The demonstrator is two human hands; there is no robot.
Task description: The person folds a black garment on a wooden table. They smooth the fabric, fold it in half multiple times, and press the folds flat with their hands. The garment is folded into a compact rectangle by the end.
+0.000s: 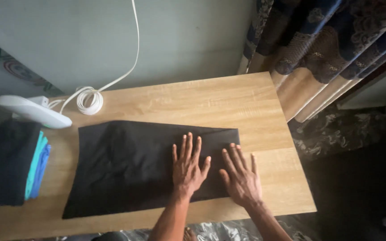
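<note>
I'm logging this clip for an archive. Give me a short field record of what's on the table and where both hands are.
surface: wooden table
main item: black cloth, spread flat
left hand: flat, palm down on the cloth, fingers spread
right hand: flat on the cloth's right edge, partly on the table
left side: stack of folded clothes, black on top, teal and blue below
back left: white iron, coiled white cord
right: patterned curtain

The single head view looks steeply down, from close above, at the desk toward the wall.
</note>
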